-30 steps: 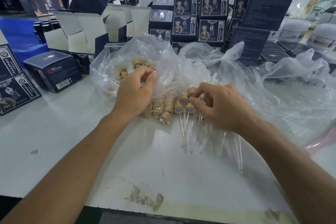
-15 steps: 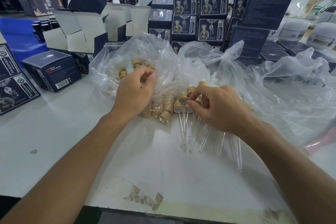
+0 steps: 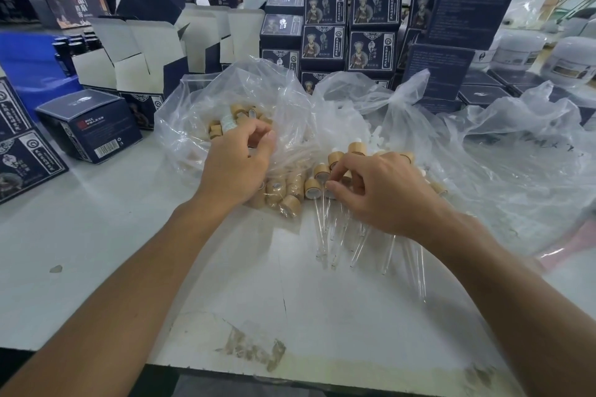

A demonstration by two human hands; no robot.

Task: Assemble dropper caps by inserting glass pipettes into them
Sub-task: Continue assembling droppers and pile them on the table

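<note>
At a packing table crowded with cartons, my left hand point(image 3: 237, 167) reaches into the clear plastic bag point(image 3: 200, 119) of loose wood-look dropper caps point(image 3: 225, 126), fingers curled over the film; whether they pinch a cap I cannot tell. My right hand point(image 3: 375, 190) pinches the collar end of a finished dropper among the assembled droppers point(image 3: 325, 177), which lie just right of the bag, glass pipettes point(image 3: 322, 229) fanned toward the near edge.

The pipettes look thin, light and brittle, and likely slick and free to roll; I would take each near its top, by the collar, never by the tapered tip, and press straight into the cap. The caps look small, stiff and easy to pinch by the sides.

The white tabletop point(image 3: 96, 235) is scuffed, with a worn patch near the front. Dark blue printed boxes point(image 3: 374, 6) stack at the far side, open cartons point(image 3: 135, 51) far left, white jars point(image 3: 567, 61) far right, and more crumpled plastic sheeting point(image 3: 516, 151) spreads right.
</note>
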